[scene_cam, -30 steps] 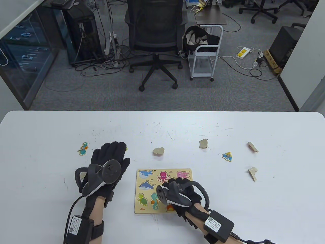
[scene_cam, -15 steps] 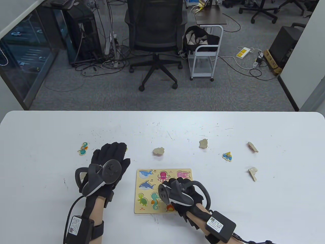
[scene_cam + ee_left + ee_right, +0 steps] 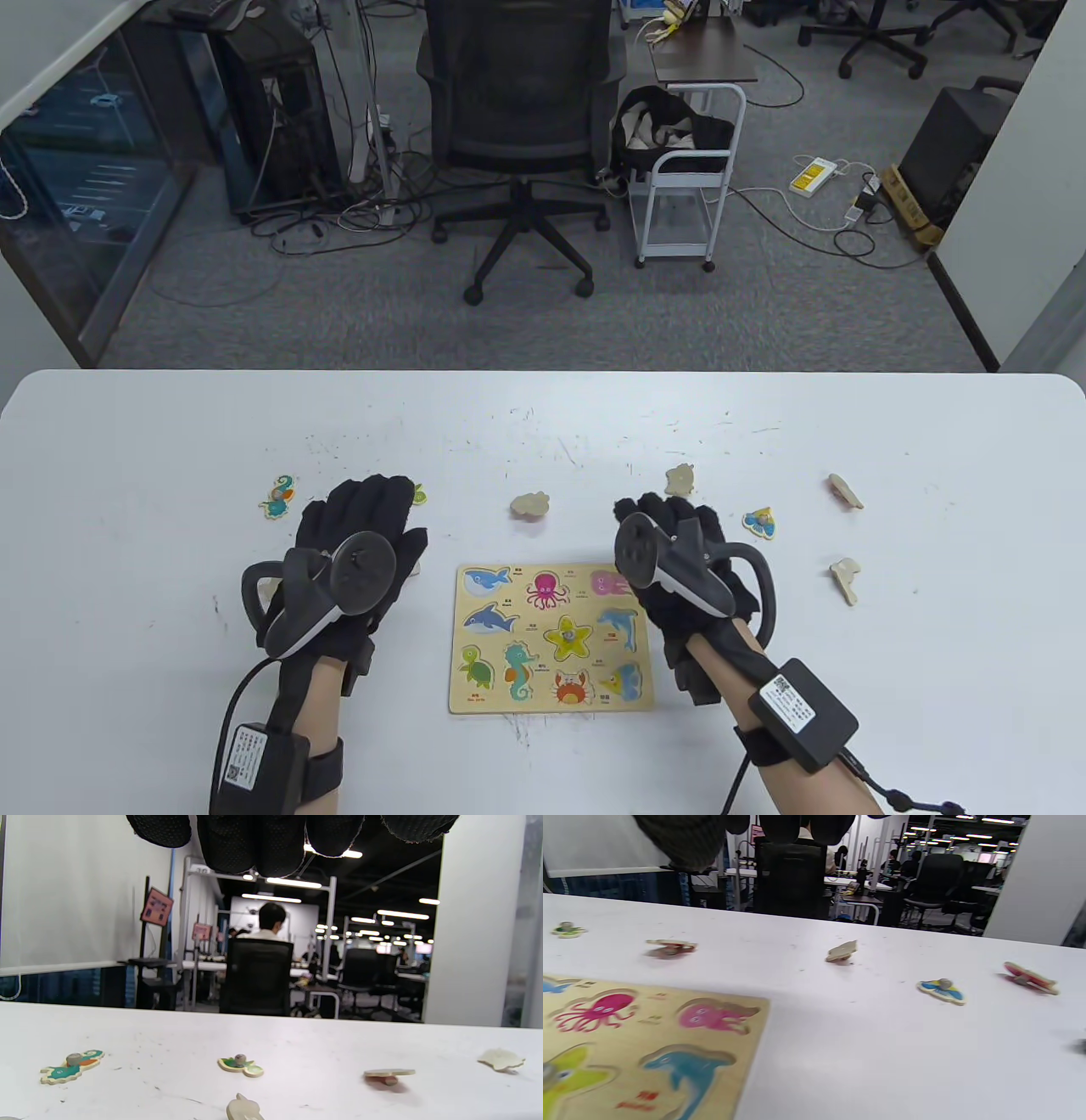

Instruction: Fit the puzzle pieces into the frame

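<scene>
The wooden puzzle frame (image 3: 465,701) lies at the table's front centre, and its corner shows in the right wrist view (image 3: 670,1018). A yellow star piece (image 3: 567,637) with a knob sits in its middle slot. My left hand (image 3: 373,501) is open and flat just left of the frame and holds nothing. My right hand (image 3: 670,514) is open and empty over the frame's upper right corner. Loose pieces lie beyond: a seahorse (image 3: 278,497), a green turtle (image 3: 418,492), a blue fish (image 3: 760,522), and face-down ones (image 3: 531,505), (image 3: 680,480).
Two more face-down pieces (image 3: 846,491), (image 3: 846,579) lie at the right. Another pale piece (image 3: 271,587) lies under my left hand's tracker ring. The left wrist view shows the seahorse (image 3: 72,1067) and turtle (image 3: 240,1065) ahead of my fingers (image 3: 254,840).
My right hand has moved from over the frame's lower middle up and to the right, uncovering the star piece in its slot. My left hand has shifted slightly left.
</scene>
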